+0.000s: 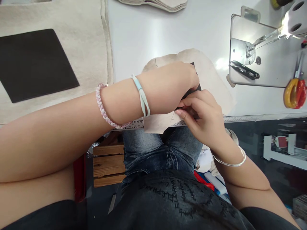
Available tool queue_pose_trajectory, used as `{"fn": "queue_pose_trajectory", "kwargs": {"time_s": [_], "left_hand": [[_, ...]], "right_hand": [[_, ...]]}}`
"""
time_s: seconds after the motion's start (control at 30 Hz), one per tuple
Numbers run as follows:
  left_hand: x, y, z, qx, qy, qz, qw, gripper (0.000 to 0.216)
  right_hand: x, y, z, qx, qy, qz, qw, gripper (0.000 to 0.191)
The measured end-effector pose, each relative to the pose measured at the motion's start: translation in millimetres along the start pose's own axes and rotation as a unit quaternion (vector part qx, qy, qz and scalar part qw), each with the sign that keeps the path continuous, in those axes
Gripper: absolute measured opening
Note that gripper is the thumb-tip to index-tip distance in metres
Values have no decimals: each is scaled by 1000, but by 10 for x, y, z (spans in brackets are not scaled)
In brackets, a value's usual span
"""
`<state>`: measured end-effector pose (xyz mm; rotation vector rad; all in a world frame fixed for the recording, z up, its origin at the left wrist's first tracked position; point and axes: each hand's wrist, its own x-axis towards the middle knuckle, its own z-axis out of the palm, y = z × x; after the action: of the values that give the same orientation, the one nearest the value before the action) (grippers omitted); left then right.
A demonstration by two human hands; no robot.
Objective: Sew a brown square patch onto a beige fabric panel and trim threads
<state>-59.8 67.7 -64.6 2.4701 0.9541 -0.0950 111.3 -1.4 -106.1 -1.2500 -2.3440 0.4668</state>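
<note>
My left hand is curled over a small dark piece that lies on a beige fabric cut-out at the white table's near edge. Its fingers are bent down and mostly hidden behind the back of the hand. My right hand comes in from the right, fingers pressed together and pinching at the dark piece and the beige fabric where the two hands meet. A pink beaded bracelet and a pale blue band are on my left wrist, a silver bangle on my right.
A sewing machine stands on the white table at the right, with yellow and red scissors beside it. A black sheet lies on cream felt at the left. Stacked beige pieces sit at the far edge. A ruler strip runs along the table's front.
</note>
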Motion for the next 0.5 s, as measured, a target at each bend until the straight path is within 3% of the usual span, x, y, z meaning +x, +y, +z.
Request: {"fn": "queue_pose_trajectory", "kwargs": {"time_s": [0.23, 0.5], "left_hand": [[-10, 47, -45, 21, -30, -4, 999, 44], [-21, -16, 26, -24, 26, -4, 999, 39]], "right_hand": [[22, 16, -17, -19, -29, -13, 999, 9], [-184, -44, -214, 49, -34, 29, 998, 12]]}}
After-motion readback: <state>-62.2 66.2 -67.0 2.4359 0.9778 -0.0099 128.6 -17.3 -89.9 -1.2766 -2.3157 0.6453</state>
